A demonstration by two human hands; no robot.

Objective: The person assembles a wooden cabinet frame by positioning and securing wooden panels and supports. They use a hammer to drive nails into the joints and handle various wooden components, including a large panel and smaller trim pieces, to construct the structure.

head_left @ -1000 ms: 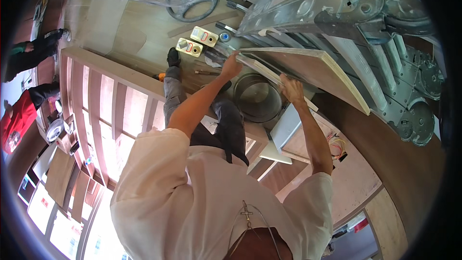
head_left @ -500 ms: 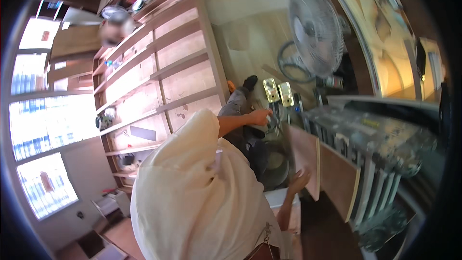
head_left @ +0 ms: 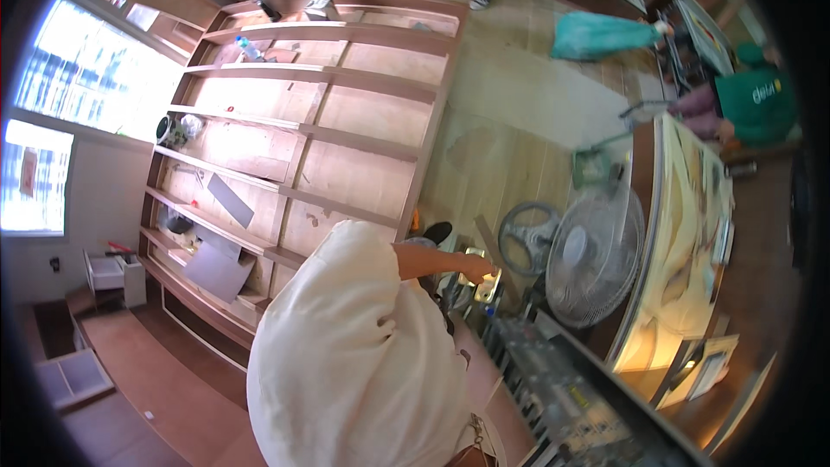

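My left hand reaches out to the right, over a shiny gold metal box near the floor. The fingers look bunched together; whether they grip the box or something small is hidden. Gold also shows just above the hand. My right hand is out of sight, covered by my cream-shirted body or outside the picture.
A large wooden shelf frame lies to my left, with loose panels and a bottle in it. Ahead stand a fan, a steering-wheel-shaped ring and a dusty dark machine. Other people are at the far side.
My view has turned, and the shelf frame and fan have shifted in it. The left hand is now over the gold boxes; the right hand, earlier beside a wooden board, has gone from view.
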